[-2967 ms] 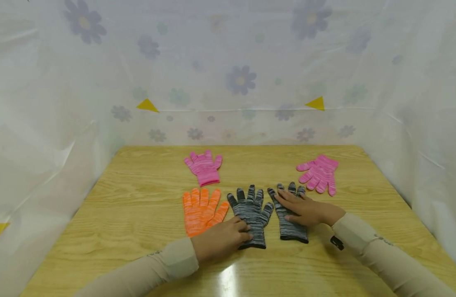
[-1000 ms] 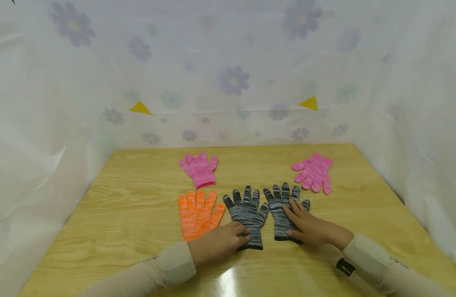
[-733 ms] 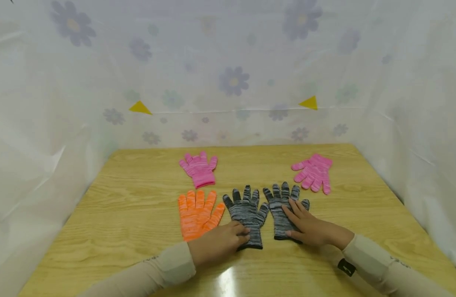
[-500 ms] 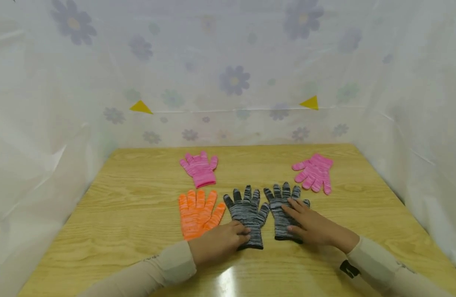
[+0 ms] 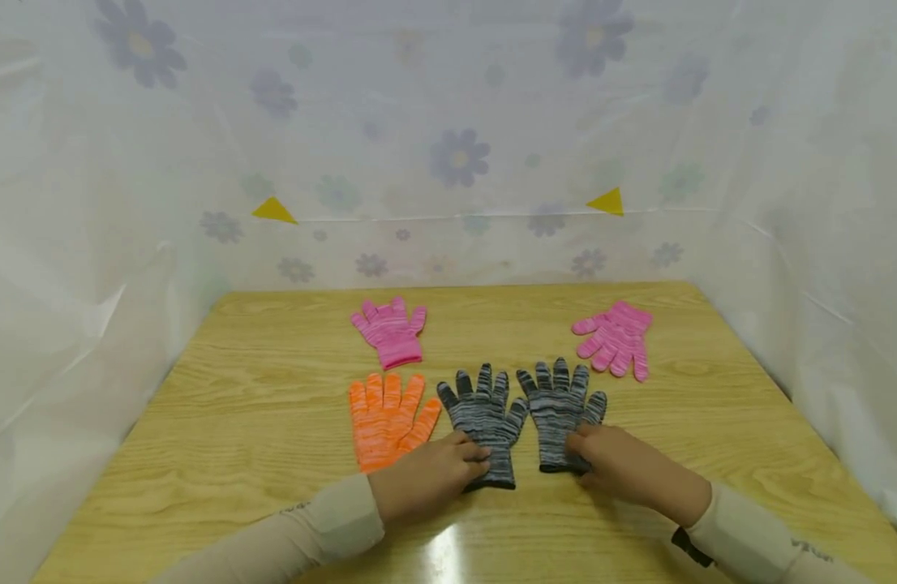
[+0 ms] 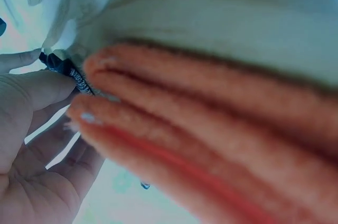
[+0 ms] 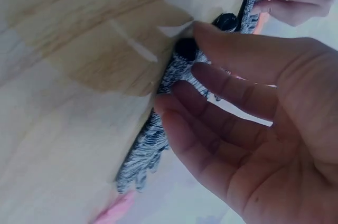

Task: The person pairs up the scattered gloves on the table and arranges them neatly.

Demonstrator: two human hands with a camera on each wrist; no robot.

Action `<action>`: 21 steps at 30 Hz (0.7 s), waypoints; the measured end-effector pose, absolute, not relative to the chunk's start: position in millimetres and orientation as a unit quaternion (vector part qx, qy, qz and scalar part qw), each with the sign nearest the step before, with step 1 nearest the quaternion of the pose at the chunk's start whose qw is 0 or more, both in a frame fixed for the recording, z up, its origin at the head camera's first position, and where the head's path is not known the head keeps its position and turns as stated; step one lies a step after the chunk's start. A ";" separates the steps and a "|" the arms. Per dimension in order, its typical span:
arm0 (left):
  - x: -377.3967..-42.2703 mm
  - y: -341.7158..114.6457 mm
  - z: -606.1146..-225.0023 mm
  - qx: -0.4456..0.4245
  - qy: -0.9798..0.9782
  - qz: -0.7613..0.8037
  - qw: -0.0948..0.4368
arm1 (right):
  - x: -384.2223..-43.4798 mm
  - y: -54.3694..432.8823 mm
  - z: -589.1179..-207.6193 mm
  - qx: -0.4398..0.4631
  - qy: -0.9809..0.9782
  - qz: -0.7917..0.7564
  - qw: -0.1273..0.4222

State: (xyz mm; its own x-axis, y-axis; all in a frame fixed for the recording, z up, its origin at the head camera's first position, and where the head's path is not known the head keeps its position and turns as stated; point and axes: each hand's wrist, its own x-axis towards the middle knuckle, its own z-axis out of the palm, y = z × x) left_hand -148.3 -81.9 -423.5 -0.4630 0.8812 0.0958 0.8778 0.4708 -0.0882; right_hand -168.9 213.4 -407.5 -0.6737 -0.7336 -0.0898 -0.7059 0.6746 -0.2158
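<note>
Two grey-and-black knit gloves lie flat side by side, fingers pointing away. My left hand [image 5: 430, 478] rests on the lower part of the left grey glove [image 5: 485, 418], fingers bent a little over it near the cuff. My right hand [image 5: 631, 466] is at the thumb side of the right grey glove [image 5: 558, 414], low by its cuff, fingers loosely bent. The right wrist view shows a gap between thumb and fingers, with the grey glove [image 7: 142, 152] beyond. Partly under my left forearm lies an orange glove [image 5: 379, 422]; its blurred edge [image 6: 200, 113] fills much of the left wrist view.
Farther back on the wooden table [image 5: 259, 365] lie a pink glove [image 5: 397, 337], cuff toward me, and another pink glove [image 5: 616, 341], fingers toward me. Flowered white sheeting [image 5: 390, 122] hangs around the table, with yellow triangles [image 5: 275, 211] on it.
My right hand has slid from the middle of the right grey glove back to its cuff, its fingers now more bent. The left hand stays on the left grey glove.
</note>
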 end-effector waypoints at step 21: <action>-145.4 -78.1 -422.9 -0.487 -0.872 0.006 0.052 | -154.0 191.4 -415.8 -0.407 0.912 0.049 -0.023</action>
State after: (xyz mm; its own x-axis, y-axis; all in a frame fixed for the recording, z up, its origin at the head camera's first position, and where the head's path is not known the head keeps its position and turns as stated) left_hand -145.4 -78.1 -422.9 -0.5208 0.8494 0.0848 0.8482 0.5262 -0.0609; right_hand -154.0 191.4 -415.8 -0.6680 -0.7442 0.0018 -0.7398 0.6642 0.1074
